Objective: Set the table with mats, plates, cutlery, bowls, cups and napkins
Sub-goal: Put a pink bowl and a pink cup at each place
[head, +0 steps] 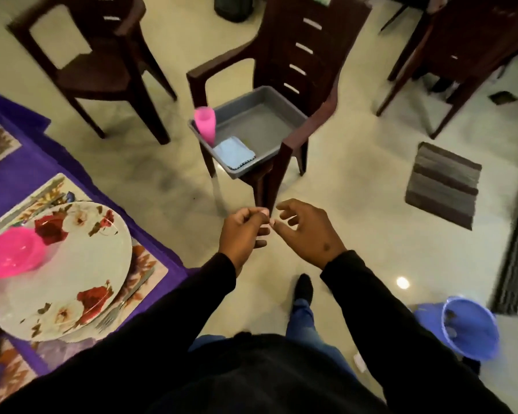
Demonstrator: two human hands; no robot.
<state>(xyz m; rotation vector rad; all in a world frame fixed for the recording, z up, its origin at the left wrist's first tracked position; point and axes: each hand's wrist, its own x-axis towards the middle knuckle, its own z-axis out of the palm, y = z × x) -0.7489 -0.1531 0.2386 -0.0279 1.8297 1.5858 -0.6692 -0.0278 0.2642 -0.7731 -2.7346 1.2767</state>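
Step in hand: fetching the last items from the shallow grey plastic tub (260, 127) resting on the seat of the dark brown plastic chair (293, 70), judging by what the tub holds.
Left hand (243, 231): empty, fingers curled loosely inward, thumb near forefinger, clamped on nothing.
Right hand (304, 231): empty, fingers spread and apart, just beside the left, both short of the chair.
Tall pink plastic cup (205, 124): upright at the tub's near-left corner, against the rim.
Folded pale blue cloth napkin (234, 152): flat on the tub floor, just beside the cup.
Place setting: white floral round plate (81, 264) on a floral rectangular mat (150, 264), translucent pink plastic bowl (12, 252) on the plate's left part, steel fork (123, 303) along the plate's right edge, all over a purple tablecloth (42, 171).
Still lacking there: cup and napkin, apparently.
Doing it well: stepping closer before reaching; wrapping the cup low around its body, since tall and light, probably easy to tip; pinching the napkin across its fold to keep it folded; one item per hand to spare a second trip.
Risk: knocking the cup over the rim while reaching for the napkin.
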